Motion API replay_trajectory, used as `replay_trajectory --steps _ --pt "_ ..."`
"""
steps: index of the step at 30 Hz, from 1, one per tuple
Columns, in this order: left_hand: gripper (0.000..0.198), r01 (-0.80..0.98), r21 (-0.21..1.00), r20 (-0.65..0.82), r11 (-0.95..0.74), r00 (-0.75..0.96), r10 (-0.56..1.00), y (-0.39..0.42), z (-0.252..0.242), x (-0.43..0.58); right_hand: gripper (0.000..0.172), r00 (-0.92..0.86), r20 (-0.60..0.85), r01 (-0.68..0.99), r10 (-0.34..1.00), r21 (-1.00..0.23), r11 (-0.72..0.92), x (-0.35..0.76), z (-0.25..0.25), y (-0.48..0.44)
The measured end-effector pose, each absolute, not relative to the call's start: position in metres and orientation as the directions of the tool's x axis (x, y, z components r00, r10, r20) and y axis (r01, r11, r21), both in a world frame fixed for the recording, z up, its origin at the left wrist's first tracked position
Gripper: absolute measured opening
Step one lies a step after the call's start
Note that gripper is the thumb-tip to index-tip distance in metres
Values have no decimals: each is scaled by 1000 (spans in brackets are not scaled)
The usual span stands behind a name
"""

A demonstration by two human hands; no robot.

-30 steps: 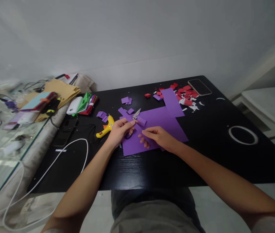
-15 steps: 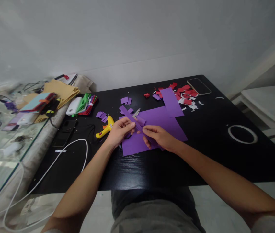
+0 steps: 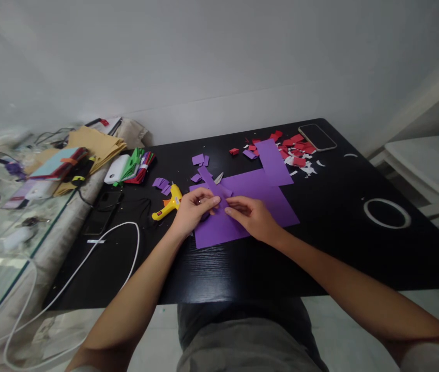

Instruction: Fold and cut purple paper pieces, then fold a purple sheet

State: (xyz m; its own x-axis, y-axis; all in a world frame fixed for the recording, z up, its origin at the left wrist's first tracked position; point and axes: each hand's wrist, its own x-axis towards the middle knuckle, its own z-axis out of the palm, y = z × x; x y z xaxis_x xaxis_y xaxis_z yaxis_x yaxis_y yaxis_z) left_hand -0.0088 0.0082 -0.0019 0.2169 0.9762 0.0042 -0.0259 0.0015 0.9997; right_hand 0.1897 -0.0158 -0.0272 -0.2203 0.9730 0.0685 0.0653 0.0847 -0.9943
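Observation:
A large purple paper sheet (image 3: 258, 196) lies on the black table (image 3: 320, 248). My left hand (image 3: 193, 210) is closed, pinching a long purple paper strip (image 3: 208, 180) that points up and away; it also seems to hold small scissors, whose blade tip (image 3: 218, 178) shows beside the strip. My right hand (image 3: 252, 217) pinches the near end of the same strip over the sheet. Both hands meet at the sheet's left part.
A yellow glue gun (image 3: 169, 202) lies left of my left hand, small purple squares (image 3: 162, 184) beyond it. Red and white scraps (image 3: 297, 151) and a phone (image 3: 317, 137) sit at the far right. A white ring (image 3: 387, 213), a white cable (image 3: 118, 248) and folded coloured papers (image 3: 137, 165) are around.
The strip has swung from lying leftward to pointing more upright. Both hands have drawn closer together, my right hand shifting up and left along the strip.

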Motion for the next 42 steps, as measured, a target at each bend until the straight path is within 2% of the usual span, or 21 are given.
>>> replay_trajectory --steps 7,13,22,33,39,42 --pt "37 -83 996 4 22 294 956 10 -7 -11 26 -290 51 30 956 -998 63 191 -22 -14" --pt "38 -69 997 -1 25 324 946 7 -5 -10 32 -350 -12 -57 937 -998 -34 190 -19 -15" --pt "45 31 999 20 -29 250 968 5 -2 -5 38 -244 50 44 969 -997 63 189 -24 -19" --pt "44 34 998 45 -53 208 977 4 -7 -3 30 -218 173 77 960 -978 193 190 -20 -20" --pt "43 65 997 35 -50 216 976 0 -8 -1 31 -252 20 -9 968 -1000 19 190 -22 -16" --pt "45 83 995 41 -63 240 970 -2 -5 -1 28 -274 -8 -50 962 -999 -23 190 -19 -15"
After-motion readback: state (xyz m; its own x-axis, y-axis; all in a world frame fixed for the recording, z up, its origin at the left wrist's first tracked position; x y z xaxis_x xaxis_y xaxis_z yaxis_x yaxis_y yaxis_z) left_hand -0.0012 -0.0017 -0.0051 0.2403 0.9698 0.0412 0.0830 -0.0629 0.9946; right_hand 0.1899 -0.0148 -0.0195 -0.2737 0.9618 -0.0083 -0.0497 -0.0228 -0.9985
